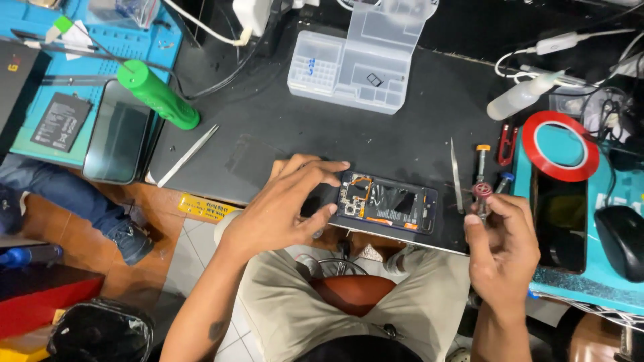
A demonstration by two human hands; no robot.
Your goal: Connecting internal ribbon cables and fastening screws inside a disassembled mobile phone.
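Observation:
An opened phone (388, 201) with its back off lies on the black work mat (402, 127), its circuit board and orange cables showing. My left hand (285, 204) holds the phone's left end, fingers spread over its top and bottom edges. My right hand (500, 248) is to the right of the phone, closed around a small screwdriver (481, 194) with a red cap, held upright. Metal tweezers (456, 175) lie between the phone and that hand.
A clear plastic parts box (355, 67) stands at the mat's back. Also about are a green cylinder (157, 94), long tweezers (188, 154), a red tape roll (560, 144), a squeeze bottle (520, 97), a black mouse (620, 241), another phone (560, 221) and a dark tablet (121, 137).

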